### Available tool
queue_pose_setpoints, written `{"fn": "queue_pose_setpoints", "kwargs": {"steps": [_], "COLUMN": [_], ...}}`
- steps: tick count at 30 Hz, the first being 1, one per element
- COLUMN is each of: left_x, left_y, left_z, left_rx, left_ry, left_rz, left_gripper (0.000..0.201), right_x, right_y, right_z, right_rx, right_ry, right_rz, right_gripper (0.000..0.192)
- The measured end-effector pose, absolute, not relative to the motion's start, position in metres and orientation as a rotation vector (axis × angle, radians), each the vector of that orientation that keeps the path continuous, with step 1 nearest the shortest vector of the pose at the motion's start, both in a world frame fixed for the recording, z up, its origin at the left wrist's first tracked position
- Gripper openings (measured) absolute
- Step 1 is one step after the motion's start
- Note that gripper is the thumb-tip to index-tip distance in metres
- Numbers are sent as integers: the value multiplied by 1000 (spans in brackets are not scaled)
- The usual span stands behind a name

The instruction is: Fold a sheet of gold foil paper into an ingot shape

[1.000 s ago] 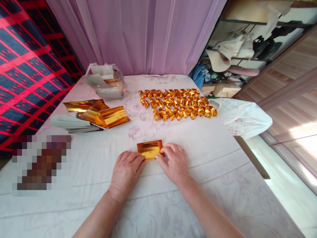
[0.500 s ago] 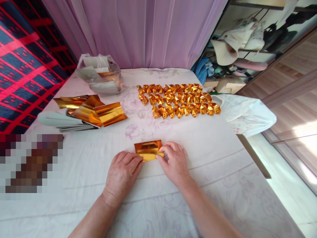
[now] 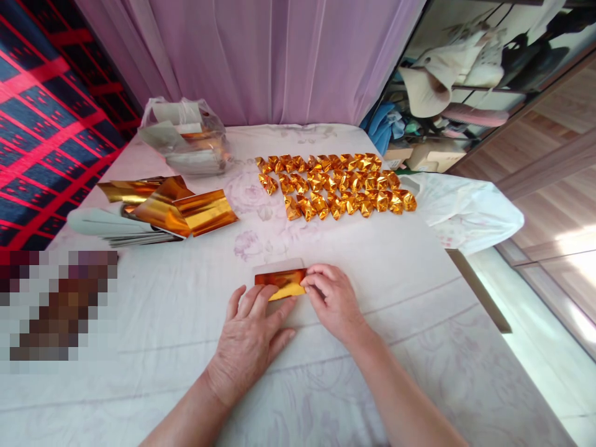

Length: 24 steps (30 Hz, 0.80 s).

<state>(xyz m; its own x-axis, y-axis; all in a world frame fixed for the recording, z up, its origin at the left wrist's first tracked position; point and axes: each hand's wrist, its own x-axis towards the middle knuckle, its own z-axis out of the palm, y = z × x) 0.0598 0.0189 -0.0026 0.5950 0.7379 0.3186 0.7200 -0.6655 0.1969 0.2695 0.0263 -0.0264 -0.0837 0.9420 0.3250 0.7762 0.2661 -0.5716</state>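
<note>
A small sheet of gold foil paper (image 3: 285,278) lies on the table in front of me, with a folded-over gold strip and a pale band showing along its far side. Spread flat, my left hand (image 3: 246,335) rests its fingertips on the paper's near left part. My right hand (image 3: 336,303) pinches the right end of the sheet between thumb and fingers. Beyond the hands, folded gold foil pieces (image 3: 342,181) stand in three rows. To the left is a loose pile of gold foil sheets (image 3: 205,212), some with pale backs.
A clear plastic bag (image 3: 195,143) of paper sheets sits at the table's back left. Off the right edge lies a white plastic bag (image 3: 470,208). A purple curtain (image 3: 261,62) hangs behind the table (image 3: 186,292); shelves with a white cap (image 3: 431,87) are at the right.
The gold sheet has been folded into a narrower strip, with a pale band now behind it. My left hand has moved right and spread its fingers over the paper; my right hand still pinches its end.
</note>
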Motion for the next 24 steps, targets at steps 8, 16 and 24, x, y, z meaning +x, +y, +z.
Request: {"fn": "queue_pose_setpoints", "kwargs": {"steps": [8,16,24], "left_x": [61,50,37], "left_y": [17,19,24], "left_z": [-7,2,3], "left_rx": [2723,2686,2688], "left_ry": [1338,1358,1362], "left_rz": [492,490,521], "left_gripper": [41,32,24], "right_x": [269,269,270], "right_y": [26,27,27], "right_z": [-25,-25,-25], "right_rx": [-1582,-1560,-1572], "right_ry": [-1902,-1885,-1901], "right_rz": [310,313,300], "right_gripper": [19,18,18]}}
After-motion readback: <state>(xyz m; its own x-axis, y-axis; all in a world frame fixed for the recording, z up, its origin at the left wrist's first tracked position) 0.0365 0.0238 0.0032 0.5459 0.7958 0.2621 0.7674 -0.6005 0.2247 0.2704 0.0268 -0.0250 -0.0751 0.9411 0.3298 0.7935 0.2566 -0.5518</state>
